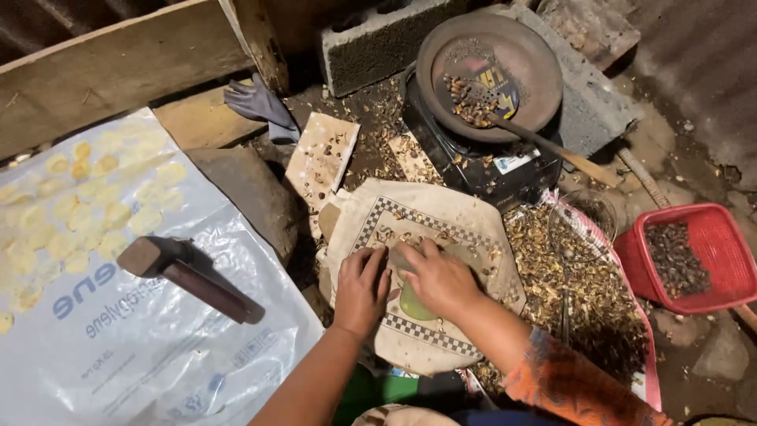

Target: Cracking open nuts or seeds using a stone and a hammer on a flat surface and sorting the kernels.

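support surface: bare dirt floor (710, 150). resting directly on it: a white plastic sack sheet (118, 331) at left, a cloth-covered block (426, 260) at centre, a black stove (473, 162) behind it, grey concrete blocks (378, 43), a red basket (694, 256) at right, and scattered husk debris (583, 308).
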